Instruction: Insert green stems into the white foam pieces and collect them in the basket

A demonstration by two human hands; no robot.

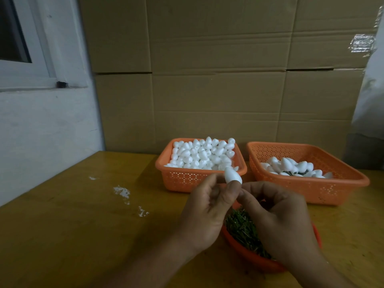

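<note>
My left hand [204, 213] pinches a white egg-shaped foam piece [232, 175] between thumb and fingers, its tip pointing up. My right hand [278, 221] meets it from the right, fingers curled against the foam's base; whether it holds a stem is hidden. Below both hands stands an orange bowl [249, 255] filled with green stems [241, 227]. Behind, an orange basket [180, 179] is heaped with plain foam pieces [202, 154]. To its right, a second orange basket [311, 188] holds several foam pieces with stems [295, 168].
All sits on a yellow-brown wooden table [83, 225] with white scuff marks [122, 193] at the left. Cardboard boxes [207, 80] wall off the back. A white wall and window frame [31, 80] stand to the left.
</note>
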